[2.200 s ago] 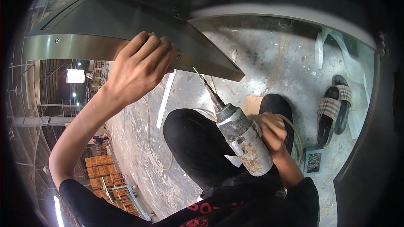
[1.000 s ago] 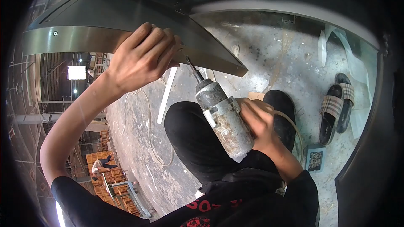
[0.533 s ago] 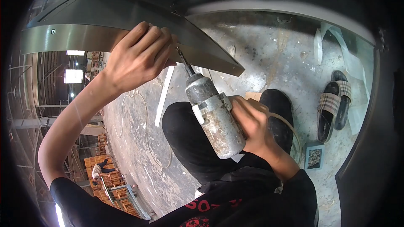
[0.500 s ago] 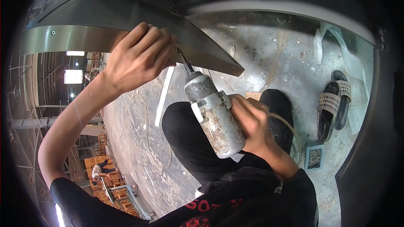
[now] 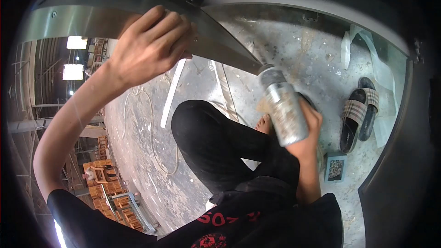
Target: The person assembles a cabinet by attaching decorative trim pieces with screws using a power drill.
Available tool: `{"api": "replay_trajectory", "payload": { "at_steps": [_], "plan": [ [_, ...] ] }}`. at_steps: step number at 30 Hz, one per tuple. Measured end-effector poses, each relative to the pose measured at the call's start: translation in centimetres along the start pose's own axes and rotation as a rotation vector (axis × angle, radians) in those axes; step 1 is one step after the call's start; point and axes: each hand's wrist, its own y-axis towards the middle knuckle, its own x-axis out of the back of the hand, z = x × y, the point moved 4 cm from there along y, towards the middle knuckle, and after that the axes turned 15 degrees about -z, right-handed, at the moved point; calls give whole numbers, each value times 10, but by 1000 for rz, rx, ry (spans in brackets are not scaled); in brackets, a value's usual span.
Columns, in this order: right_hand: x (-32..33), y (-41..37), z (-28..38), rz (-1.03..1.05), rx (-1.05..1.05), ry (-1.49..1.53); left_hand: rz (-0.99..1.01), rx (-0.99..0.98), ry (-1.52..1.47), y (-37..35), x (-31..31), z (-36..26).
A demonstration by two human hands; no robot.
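My left hand (image 5: pixel 154 46) is closed over the lower edge of a grey metal panel (image 5: pixel 87 22), fingers curled and thumb below the edge. Its fingertips are partly hidden. In my right hand (image 5: pixel 308 128) is a worn silver power driver (image 5: pixel 287 112), held around its body. The driver's nose points up toward the panel's pointed right end, and its bit is blurred. It overlaps that corner in this view. A screw (image 5: pixel 54 14) sits in the panel's left part.
Plaid-strapped slippers (image 5: pixel 355 112) lie on the stained concrete floor (image 5: pixel 317 69), close to a small box of tiny parts (image 5: pixel 336 169). A hose (image 5: pixel 154 151) curls across the floor at left. A person (image 5: pixel 94 174) is by wooden pieces (image 5: pixel 98 193) in the distance.
My right hand has carried the driver to the right, away from my left hand. My left hand stays at the panel edge, and the view has shifted slightly.
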Motion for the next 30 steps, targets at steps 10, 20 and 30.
{"api": "replay_trajectory", "payload": {
  "at_steps": [10, 20, 30],
  "plan": [
    [61, -71, -207, -288, -522, -626, -32, 140, 34, -3, -4, -7],
    [110, -138, -285, -329, -531, -762, -56, 437, -604, 37, -5, -84],
    [105, -148, -271, -348, -633, -602, -332, 1696, -1240, 166, -303, -254]
  ]
}}
